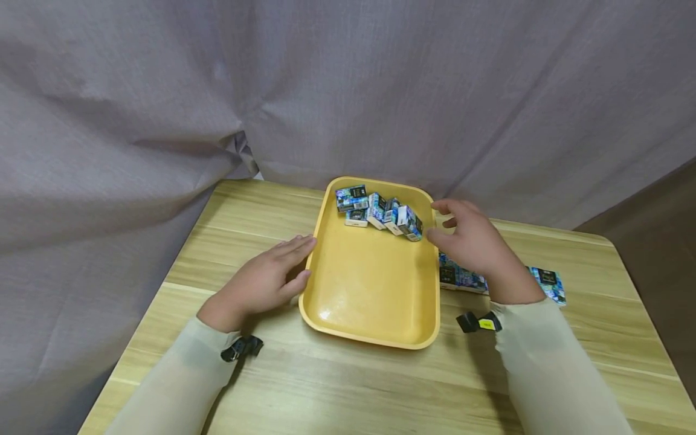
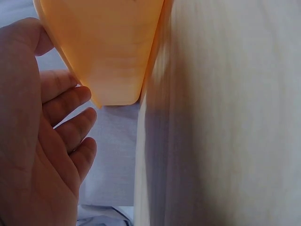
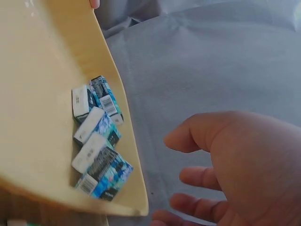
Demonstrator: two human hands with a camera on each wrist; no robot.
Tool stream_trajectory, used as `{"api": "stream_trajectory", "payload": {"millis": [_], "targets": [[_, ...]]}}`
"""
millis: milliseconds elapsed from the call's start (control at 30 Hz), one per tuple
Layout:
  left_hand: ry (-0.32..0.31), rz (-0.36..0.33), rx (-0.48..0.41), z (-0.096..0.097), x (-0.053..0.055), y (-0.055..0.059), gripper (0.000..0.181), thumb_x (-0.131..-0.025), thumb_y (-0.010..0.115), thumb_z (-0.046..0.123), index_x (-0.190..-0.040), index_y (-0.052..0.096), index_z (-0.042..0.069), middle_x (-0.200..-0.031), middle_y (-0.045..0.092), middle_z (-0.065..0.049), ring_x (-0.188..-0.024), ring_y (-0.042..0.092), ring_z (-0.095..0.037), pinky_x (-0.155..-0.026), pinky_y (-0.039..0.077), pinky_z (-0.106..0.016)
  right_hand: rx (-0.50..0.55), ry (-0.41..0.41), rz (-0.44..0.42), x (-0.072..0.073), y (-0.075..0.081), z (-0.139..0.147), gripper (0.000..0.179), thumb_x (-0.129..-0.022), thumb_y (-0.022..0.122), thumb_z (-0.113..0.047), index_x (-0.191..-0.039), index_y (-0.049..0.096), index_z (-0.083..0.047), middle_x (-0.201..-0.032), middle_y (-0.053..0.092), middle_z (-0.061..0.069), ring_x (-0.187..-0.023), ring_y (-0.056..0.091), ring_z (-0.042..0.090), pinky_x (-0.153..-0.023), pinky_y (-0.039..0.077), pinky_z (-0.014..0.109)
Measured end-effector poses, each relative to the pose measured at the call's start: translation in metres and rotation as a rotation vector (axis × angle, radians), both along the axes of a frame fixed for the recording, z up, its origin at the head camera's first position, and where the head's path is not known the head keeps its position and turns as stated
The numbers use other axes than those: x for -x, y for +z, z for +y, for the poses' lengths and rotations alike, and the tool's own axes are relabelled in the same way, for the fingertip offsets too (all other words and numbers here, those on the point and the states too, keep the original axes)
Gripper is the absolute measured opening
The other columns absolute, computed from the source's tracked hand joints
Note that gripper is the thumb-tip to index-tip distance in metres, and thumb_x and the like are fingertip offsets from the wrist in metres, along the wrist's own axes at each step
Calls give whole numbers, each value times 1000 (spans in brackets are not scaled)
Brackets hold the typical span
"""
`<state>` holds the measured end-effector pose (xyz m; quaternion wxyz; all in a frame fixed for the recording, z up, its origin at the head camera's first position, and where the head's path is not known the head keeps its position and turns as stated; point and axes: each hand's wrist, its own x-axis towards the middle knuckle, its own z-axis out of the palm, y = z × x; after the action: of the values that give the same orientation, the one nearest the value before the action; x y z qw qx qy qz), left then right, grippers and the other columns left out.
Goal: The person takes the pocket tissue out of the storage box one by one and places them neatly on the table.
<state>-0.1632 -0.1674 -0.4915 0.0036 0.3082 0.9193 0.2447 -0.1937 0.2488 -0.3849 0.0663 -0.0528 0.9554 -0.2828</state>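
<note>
On the table [image 1: 326,386], yellow tray [image 1: 367,290], long axis toward the curtain [image 1: 348,90].

Curtained indoor nook, perhaps a studio, grey drapes [image 1: 380,90] behind, wood-grain table [image 1: 337,389]

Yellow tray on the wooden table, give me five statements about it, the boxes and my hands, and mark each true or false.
1. The yellow tray stands on the wooden table. True.
2. The boxes inside the tray lie at its near end. False: they lie at its far end.
3. The left hand touches the tray's left edge. True.
4. The right hand holds a box. False: it holds nothing.
5. More boxes lie on the table, right of the tray. True.
</note>
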Motion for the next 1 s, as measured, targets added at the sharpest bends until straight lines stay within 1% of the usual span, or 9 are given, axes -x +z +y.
{"api": "stream_trajectory", "payload": {"millis": [100,167,267,367,467,567,733,867,1000], "targets": [[3,-2,1,0,0,0,68,-118,49,51,-177,38,20,-182,39,0,-169,40,-26,-139,35,-49,-6,-2,-12,12,-3,-8,69,-109,70,-38,-167,50,-4,-166,50,26,-136,62,49,-103,62,66],[2,0,-5,0,-1,0,68,-117,50,50,-177,38,19,-182,40,-2,-169,41,-27,-139,36,-51,-20,4,-19,20,-5,-12,69,-109,70,-38,-165,51,-3,-163,52,27,-135,62,49,-105,60,66],[2,1,-16,1,-2,1,68,-117,53,48,-176,39,18,-181,41,-3,-168,43,-29,-138,37,-52,-50,10,-44,33,-8,-16,71,-109,69,-42,-164,51,-1,-161,55,30,-139,59,50,-111,55,68],[3,5,-21,0,-2,2,69,-117,53,48,-176,39,17,-181,42,-4,-167,43,-30,-138,38,-53,-78,7,-86,44,-9,-21,73,-110,67,-45,-165,50,-1,-164,53,31,-148,54,50,-119,50,69],[5,2,-19,0,-2,1,69,-117,53,49,-176,39,18,-182,41,-3,-168,43,-29,-138,37,-52,-99,-9,-131,53,-9,-26,74,-110,65,-47,-167,49,-3,-169,51,28,-152,52,49,-123,48,69],[3,3,-16,0,-2,0,69,-117,52,49,-177,39,18,-182,40,-3,-168,42,-28,-139,37,-51,-124,-17,-161,61,-10,-29,73,-110,64,-49,-167,50,-6,-169,52,26,-151,54,48,-124,47,68],[-3,-1,-13,1,-1,1,69,-117,53,48,-177,38,17,-182,39,-3,-169,41,-27,-139,35,-50,-194,-13,-188,68,-13,-33,72,-109,64,-48,-166,52,-5,-167,56,24,-147,58,48,-123,49,67],[-2,-4,-13,2,-2,2,68,-117,53,48,-177,38,18,-182,40,-3,-169,41,-27,-139,36,-50,-242,-17,-190,69,-14,-36,72,-107,67,-45,-164,54,-3,-166,57,24,-145,59,47,-122,50,66],[-8,12,-29,2,-1,3,68,-116,55,46,-176,41,15,-181,42,-5,-167,43,-30,-138,37,-53,-269,-23,-184,67,-15,-38,73,-104,72,-44,-162,56,-3,-164,56,26,-142,59,48,-120,51,66]]}}
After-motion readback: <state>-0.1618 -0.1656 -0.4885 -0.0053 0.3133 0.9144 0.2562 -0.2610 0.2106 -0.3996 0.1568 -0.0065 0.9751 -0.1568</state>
